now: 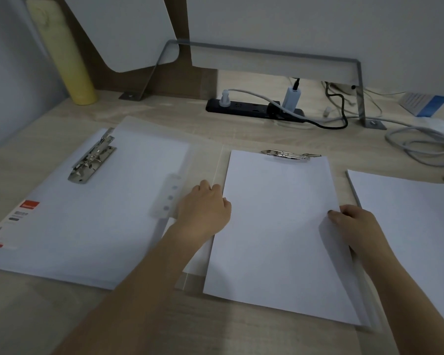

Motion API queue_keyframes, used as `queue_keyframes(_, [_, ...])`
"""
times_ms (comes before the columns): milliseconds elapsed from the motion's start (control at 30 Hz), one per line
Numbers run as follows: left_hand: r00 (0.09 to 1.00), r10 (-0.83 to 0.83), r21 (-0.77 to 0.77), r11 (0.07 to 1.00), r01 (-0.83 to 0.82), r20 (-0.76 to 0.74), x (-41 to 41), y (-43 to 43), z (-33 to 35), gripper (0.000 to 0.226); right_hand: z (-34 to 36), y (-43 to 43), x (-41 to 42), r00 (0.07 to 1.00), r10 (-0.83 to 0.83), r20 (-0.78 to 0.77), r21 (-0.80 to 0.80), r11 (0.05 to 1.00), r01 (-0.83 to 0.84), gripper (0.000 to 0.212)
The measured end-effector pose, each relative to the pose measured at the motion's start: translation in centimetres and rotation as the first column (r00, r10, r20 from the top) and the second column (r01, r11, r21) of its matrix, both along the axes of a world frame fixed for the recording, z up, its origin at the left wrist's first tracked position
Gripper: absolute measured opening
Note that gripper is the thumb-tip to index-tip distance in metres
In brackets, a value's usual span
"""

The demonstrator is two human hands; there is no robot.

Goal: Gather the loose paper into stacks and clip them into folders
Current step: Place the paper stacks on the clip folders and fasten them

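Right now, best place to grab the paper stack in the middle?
Take the paper stack by its two long side edges, where the left hand and right hand already sit. It lies flat, its top edge tucked at the metal clip, so come in from the near side, low.

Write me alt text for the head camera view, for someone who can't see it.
Two bare hands square a white paper stack under a metal clip on a wooden desk: left hand at its left edge, right hand at its right. An open folder lies left, more paper right.
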State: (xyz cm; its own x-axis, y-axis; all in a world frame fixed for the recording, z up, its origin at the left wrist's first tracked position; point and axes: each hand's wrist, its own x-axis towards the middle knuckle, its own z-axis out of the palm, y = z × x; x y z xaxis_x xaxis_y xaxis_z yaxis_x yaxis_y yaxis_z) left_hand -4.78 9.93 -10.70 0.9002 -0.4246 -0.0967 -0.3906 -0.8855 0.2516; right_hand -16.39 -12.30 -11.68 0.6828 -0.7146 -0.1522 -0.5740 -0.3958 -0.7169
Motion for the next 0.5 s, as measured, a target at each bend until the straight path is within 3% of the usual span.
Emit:
queue_keyframes(67, [1.0,-0.014,0.021,1.0,0.013,0.022,-0.09,-0.05,0.0,0.028,0.03,0.1,0.17,1.0,-0.014,-0.024,-0.019,1.0,0.014,0.011])
queue_keyframes(500, [0.999,-0.037,0.016,0.999,0.037,0.013,0.15,0.08,0.05,0.028,0.17,0.25,0.4,0.996,-0.042,-0.079,-0.037,0.999,0.039,0.03])
